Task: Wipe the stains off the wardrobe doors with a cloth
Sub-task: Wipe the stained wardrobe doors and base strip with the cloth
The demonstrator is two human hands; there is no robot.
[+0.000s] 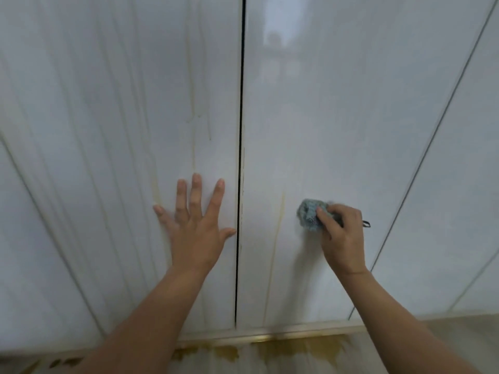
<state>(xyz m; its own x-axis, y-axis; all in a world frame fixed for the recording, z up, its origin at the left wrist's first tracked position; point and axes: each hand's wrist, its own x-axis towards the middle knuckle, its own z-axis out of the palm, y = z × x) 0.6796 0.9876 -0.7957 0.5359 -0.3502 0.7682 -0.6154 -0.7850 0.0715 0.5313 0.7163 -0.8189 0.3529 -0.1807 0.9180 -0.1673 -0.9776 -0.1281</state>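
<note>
2 white wardrobe doors meet at a dark vertical gap. The left hand lies flat against the left door, fingers straight and spread, thumb near the gap. The right hand grips a bunched blue-grey cloth against the right door, just right of a yellowish drip streak. More brownish stains spread below the doors' bottom edge.

No readable text, label, brand, number or sign anywhere in view; door panels and cloth carry none.
</note>
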